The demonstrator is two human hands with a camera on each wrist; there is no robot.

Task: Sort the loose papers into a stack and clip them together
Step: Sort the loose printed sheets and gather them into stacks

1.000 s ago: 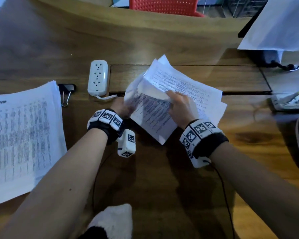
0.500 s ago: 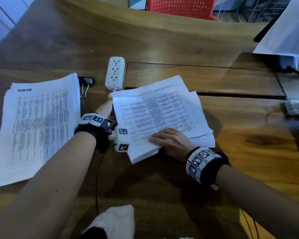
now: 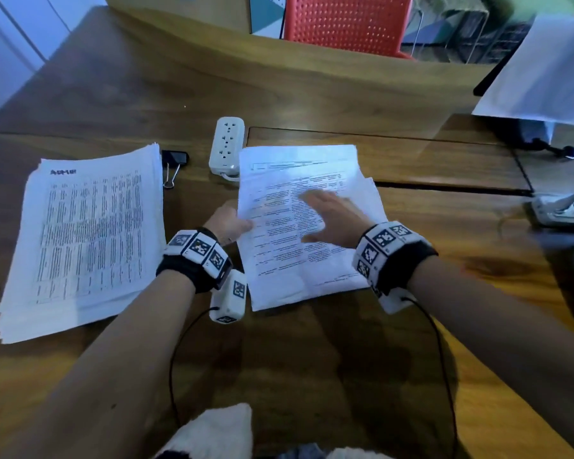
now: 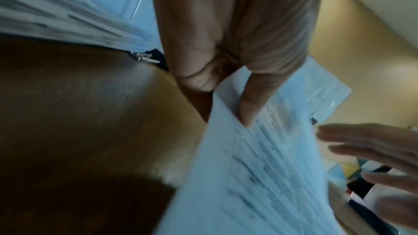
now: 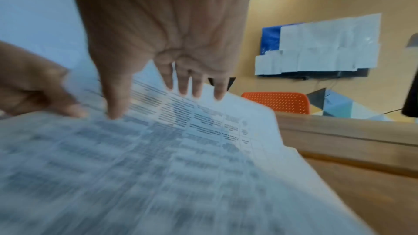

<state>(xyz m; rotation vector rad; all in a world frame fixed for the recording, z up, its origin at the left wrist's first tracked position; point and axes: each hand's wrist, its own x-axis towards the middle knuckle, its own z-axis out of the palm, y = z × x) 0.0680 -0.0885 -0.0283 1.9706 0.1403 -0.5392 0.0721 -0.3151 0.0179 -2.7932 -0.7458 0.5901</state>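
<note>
Pinching left edge of loose printed white papers (image 3: pixel 299 233), left hand (image 3: pixel 227 223): thumb on top, fingers curled beneath, seen clearly in left wrist view (image 4: pixel 246 106). Hovering flat over same sheets, right hand (image 3: pixel 332 215), fingers straight and spread, gripping nothing; contact with top sheet not certain through blur. Papers fanned unevenly on brown wooden desk (image 3: pixel 312 376), centre, near edge tilted up slightly on left side. Lying well left of them, separate thick stack of printed white sheets (image 3: pixel 83 236). Sitting just beyond that stack's far right corner, black binder clip with silver wire handles (image 3: pixel 174 164). Standing between clip and loose papers, white power strip (image 3: pixel 226 145), near end touching or just beside papers' far left corner. Beyond desk, red perforated plastic chair (image 3: pixel 348 23).
</note>
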